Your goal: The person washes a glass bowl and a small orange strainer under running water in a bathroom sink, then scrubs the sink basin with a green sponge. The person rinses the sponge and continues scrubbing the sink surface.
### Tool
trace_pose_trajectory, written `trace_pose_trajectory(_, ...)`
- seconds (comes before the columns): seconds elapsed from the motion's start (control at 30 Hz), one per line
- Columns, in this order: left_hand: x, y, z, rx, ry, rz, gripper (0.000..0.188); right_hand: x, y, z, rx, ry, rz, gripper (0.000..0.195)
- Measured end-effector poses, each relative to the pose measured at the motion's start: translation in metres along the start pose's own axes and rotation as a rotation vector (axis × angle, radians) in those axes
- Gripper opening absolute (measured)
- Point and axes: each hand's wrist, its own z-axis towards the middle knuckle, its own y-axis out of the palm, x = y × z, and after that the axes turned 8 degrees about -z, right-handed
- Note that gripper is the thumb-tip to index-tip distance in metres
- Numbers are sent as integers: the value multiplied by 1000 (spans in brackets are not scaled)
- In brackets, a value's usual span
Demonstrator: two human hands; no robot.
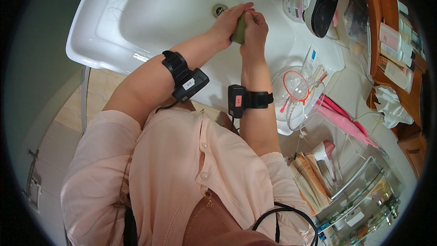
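Over the white washbasin (pixel 143 10), my left hand (pixel 225 22) and my right hand (pixel 256 29) meet around a small green object (pixel 240 30). Both hands press on it from opposite sides, and their fingers hide its upper part. Whether it is a bar of soap, a sponge or something else, I cannot tell. A metal drain (pixel 219 10) lies just left of my left hand, partly covered by it. Each forearm wears a black strapped device, the left one (pixel 190 85) near the elbow and the right one (pixel 237 100) further down the arm.
A black-and-white tap (pixel 322 7) overhangs the basin's right side beside a white bottle (pixel 293 7). Clear plastic bowls (pixel 297 89) stand on the basin edge. Right of them are a pink towel (pixel 341 121), a wooden cabinet (pixel 377 58), a hair dryer (pixel 326 157) and glass shelves (pixel 355 200).
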Motion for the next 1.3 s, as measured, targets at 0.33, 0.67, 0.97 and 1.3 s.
trace_pose_trajectory(0.33,5,-2,5,2,56,29,40,3,4,-6,-45,-64,218,15)
trace_pose_trajectory(0.67,0,-4,4,50,-66,-76,48,7,1,0,-62,-114,-32,13)
trace_pose_trajectory(0.97,-3,-2,2,81,-103,-191,52,-7,8,-3,81,-76,-428,21)
trace_pose_trajectory(1.3,0,0,0,131,-71,-81,54,3,7,-8,31,-200,-301,17)
